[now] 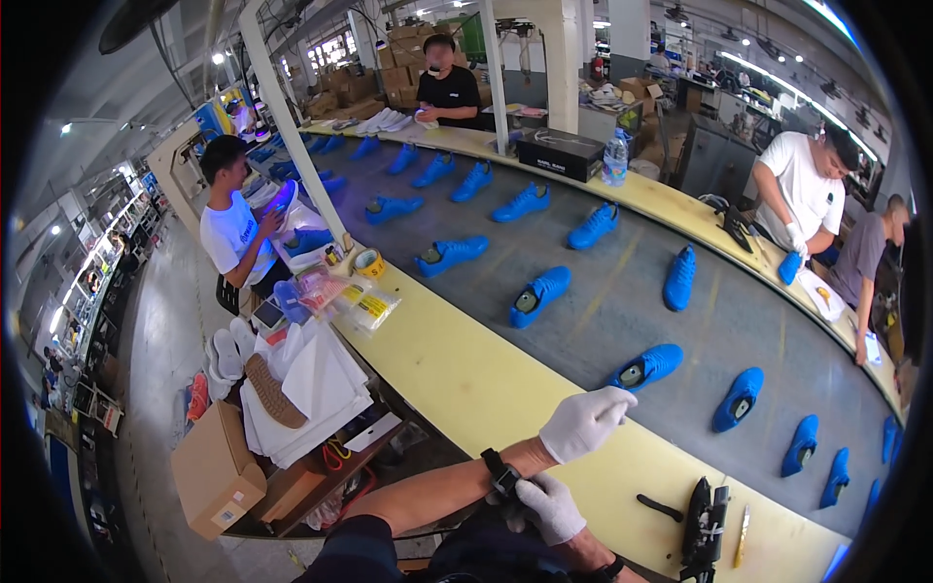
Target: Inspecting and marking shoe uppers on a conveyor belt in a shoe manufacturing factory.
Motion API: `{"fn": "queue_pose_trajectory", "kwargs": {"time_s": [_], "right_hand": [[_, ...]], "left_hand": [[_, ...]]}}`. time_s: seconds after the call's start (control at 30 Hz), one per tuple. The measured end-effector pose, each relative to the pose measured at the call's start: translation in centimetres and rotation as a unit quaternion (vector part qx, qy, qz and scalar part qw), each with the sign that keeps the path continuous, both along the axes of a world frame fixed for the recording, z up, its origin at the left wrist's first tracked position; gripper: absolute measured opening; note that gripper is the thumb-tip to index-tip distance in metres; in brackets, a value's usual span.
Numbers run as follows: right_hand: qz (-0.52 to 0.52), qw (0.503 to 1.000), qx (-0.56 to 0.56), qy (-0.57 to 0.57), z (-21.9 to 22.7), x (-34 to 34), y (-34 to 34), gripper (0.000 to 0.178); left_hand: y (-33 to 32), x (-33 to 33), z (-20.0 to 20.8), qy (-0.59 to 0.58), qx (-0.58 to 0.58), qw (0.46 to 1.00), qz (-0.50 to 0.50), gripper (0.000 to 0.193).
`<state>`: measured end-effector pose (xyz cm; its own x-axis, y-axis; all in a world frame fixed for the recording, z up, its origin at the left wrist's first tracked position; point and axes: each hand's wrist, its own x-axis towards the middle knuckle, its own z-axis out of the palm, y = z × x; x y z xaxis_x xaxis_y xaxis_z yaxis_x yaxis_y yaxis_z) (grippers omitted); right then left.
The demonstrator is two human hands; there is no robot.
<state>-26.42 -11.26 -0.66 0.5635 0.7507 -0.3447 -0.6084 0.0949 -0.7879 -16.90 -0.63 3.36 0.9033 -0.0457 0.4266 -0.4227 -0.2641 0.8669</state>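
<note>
My left hand (587, 424) wears a white glove and is closed in a loose fist above the inner edge of the yellow ledge. Nothing shows in its fingers. Just past it, a blue shoe (649, 367) lies on the grey conveyor belt. A black wristwatch (501, 473) sits on my left wrist. My right hand (551, 509), also gloved in white, is against the watch, its fingers closed at the strap. Part of those fingers is hidden behind the wrist. On the ledge to the right rest a black tool (702, 534), a black strip (660, 507) and a thin yellow tool (742, 536).
More blue shoes (540, 296) dot the conveyor belt (622, 291). At left are white sheets (311, 389), a brown sole (274, 392) and a cardboard box (219, 471). Yellow tape (368, 262) and plastic bags (367, 309) lie on the ledge. Several co-workers (802, 185) stand or sit around the belt.
</note>
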Motion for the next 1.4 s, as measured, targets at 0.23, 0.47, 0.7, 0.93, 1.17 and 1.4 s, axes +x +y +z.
{"fn": "queue_pose_trajectory", "kwargs": {"time_s": [0.23,0.47,0.7,0.93,1.17,1.4], "right_hand": [[0.013,0.996,-0.087,-0.025,-3.2,0.0,-1.1,0.048],[-0.137,0.705,-0.483,-0.502,-9.7,1.5,-9.0,0.062],[-0.096,0.616,-0.486,-0.612,-11.4,0.1,-10.1,0.055],[-0.127,0.587,-0.47,-0.647,-10.5,0.9,-10.5,0.048],[-0.131,0.598,-0.463,-0.641,-11.0,0.8,-10.7,0.055],[-0.129,0.604,-0.469,-0.631,-11.1,0.5,-10.8,0.054]], "left_hand": [[1.8,1.7,-10.0,0.257,0.077,0.963,0.01,0.027],[7.2,1.8,-16.6,-0.002,0.478,0.878,-0.012,0.062],[7.2,1.9,-15.5,0.042,0.506,0.861,-0.036,0.067],[7.0,1.9,-16.0,0.039,0.504,0.862,-0.023,0.064],[6.7,1.8,-15.9,0.038,0.522,0.852,-0.015,0.064],[6.6,1.7,-16.4,0.041,0.521,0.852,-0.008,0.063]]}}
